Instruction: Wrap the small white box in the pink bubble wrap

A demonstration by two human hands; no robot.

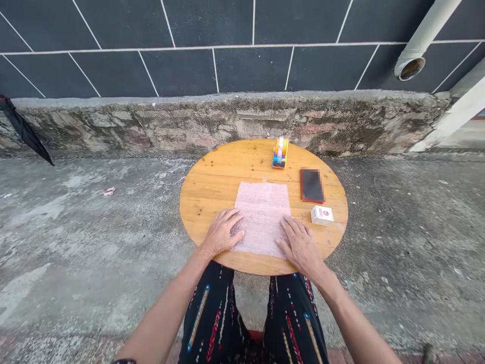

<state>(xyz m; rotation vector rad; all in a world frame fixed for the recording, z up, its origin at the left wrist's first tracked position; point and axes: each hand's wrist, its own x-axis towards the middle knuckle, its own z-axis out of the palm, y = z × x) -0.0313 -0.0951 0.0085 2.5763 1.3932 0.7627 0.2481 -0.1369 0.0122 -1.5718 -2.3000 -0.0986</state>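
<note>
A pinkish sheet of bubble wrap (263, 217) lies flat on the round wooden table (208, 187), near its front edge. My left hand (223, 232) rests at the sheet's left edge, fingers stretched out and thumb on the wrap. On the opposite edge lies my right hand (299, 242), its fingers spread over the lower right part. Neither hand grips anything. A small strip of tape shows at the sheet's top edge.
At the table's back stands a yellow and blue tape dispenser (280, 153). To the right are a dark, blurred-out flat object with a red edge (312, 185) and a small white box (322, 215). A folded black umbrella (26, 131) leans at the far left. A pipe (428, 33) juts from the wall.
</note>
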